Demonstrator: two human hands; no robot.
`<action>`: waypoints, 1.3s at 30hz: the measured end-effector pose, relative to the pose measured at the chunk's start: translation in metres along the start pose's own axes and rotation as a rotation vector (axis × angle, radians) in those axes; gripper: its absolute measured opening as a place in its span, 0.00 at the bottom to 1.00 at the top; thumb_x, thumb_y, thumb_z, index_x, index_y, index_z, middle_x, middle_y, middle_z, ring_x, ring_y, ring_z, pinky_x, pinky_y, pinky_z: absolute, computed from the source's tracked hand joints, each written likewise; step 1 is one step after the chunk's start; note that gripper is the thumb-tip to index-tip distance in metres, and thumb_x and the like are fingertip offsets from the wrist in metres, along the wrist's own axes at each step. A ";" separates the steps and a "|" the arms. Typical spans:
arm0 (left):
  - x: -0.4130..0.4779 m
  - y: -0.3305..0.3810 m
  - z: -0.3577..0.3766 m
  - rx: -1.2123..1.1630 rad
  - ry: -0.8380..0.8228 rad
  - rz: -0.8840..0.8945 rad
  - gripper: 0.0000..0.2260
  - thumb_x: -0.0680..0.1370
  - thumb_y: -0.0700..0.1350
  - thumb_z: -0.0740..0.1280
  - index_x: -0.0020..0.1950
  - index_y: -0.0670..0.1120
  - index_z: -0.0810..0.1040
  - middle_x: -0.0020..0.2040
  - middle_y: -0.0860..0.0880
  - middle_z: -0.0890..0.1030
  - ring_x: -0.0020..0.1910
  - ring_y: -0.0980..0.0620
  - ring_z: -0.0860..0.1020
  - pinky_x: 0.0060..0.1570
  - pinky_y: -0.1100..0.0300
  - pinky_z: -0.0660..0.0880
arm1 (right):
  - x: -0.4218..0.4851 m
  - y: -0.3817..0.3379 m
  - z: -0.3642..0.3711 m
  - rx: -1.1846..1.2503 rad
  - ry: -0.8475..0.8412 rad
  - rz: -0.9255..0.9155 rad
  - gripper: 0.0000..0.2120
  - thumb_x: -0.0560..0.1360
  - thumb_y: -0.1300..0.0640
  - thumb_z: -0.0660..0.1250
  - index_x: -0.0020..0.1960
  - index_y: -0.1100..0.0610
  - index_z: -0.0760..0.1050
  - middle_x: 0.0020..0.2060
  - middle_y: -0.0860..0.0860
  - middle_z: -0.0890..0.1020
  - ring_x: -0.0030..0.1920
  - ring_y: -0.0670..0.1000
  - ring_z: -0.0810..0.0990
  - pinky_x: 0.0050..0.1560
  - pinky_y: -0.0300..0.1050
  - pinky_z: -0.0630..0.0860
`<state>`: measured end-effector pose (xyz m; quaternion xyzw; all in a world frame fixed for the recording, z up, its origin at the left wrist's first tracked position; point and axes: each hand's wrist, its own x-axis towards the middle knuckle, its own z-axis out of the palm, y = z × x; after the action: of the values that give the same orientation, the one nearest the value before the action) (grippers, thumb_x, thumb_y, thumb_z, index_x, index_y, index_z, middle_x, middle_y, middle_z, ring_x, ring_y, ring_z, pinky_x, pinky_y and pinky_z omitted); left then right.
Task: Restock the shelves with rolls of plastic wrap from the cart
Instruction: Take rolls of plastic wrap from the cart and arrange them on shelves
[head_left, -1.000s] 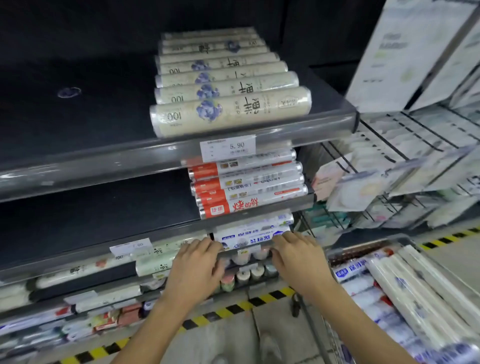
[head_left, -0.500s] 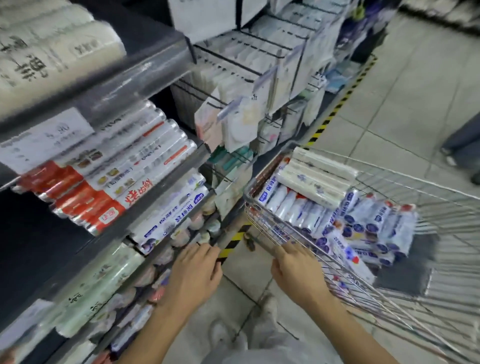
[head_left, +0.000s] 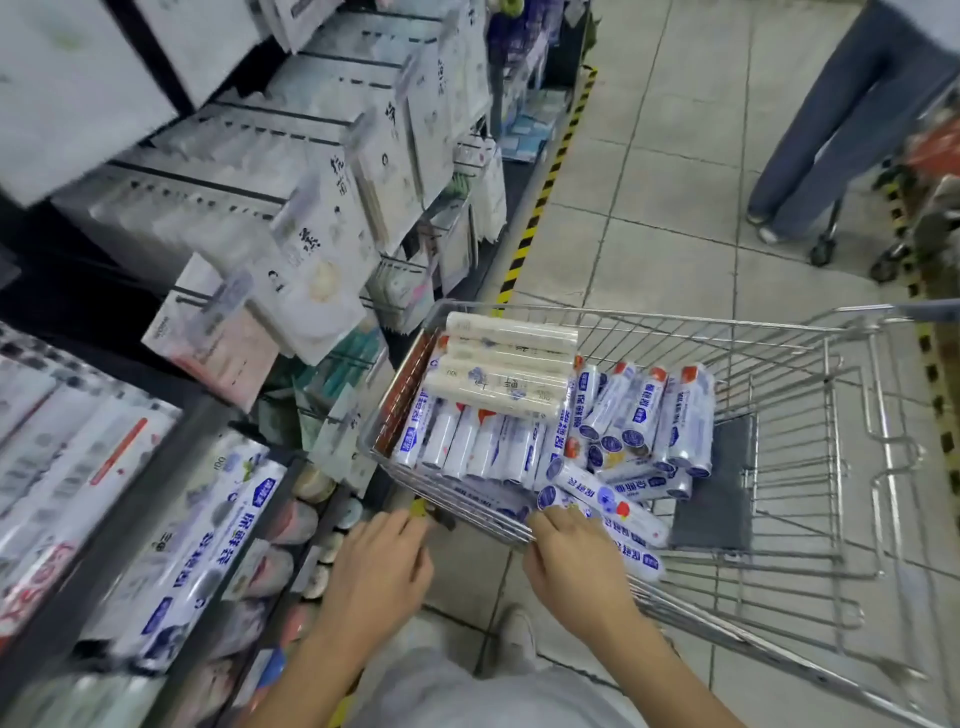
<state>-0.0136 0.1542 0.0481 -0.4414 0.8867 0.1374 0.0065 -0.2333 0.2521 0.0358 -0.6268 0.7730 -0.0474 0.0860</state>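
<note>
Blue-white roll (head_left: 605, 503) at centre frame, right hand (head_left: 571, 566) nearer.
We see its axis run toward lower right; right hand touches it, uncurled; left hand (head_left: 379, 566) loose, empty.

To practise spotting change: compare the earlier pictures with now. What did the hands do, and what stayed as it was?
Both hands left the shelf rolls and swung right to the cart. The right hand now touches a blue-and-white roll at the near rim, grip unclear; the left hand hovers outside, holding nothing. Shelf rolls and the cart's pile stayed put.
</note>
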 end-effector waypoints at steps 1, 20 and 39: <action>0.009 0.004 0.001 0.002 -0.002 0.012 0.11 0.73 0.50 0.58 0.46 0.50 0.79 0.41 0.53 0.77 0.40 0.49 0.78 0.38 0.53 0.75 | 0.005 0.006 0.002 0.002 -0.016 0.013 0.12 0.60 0.58 0.78 0.38 0.52 0.77 0.33 0.49 0.77 0.33 0.55 0.78 0.33 0.46 0.74; 0.194 -0.065 0.014 -0.097 -0.175 0.124 0.04 0.75 0.43 0.69 0.50 0.48 0.80 0.44 0.52 0.79 0.42 0.52 0.77 0.45 0.54 0.77 | 0.165 0.013 0.032 0.007 -0.185 0.245 0.10 0.63 0.64 0.75 0.43 0.57 0.80 0.35 0.52 0.80 0.35 0.56 0.79 0.36 0.49 0.77; 0.279 -0.087 0.055 -0.666 -0.653 -0.504 0.08 0.81 0.50 0.67 0.58 0.50 0.80 0.50 0.54 0.81 0.49 0.55 0.79 0.43 0.65 0.72 | 0.266 0.043 0.121 -0.061 -0.173 0.121 0.22 0.60 0.59 0.79 0.52 0.60 0.78 0.48 0.57 0.79 0.47 0.60 0.77 0.49 0.56 0.74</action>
<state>-0.1214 -0.1002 -0.0629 -0.5533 0.6132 0.5362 0.1746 -0.3046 0.0057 -0.1102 -0.5832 0.8001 0.0355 0.1358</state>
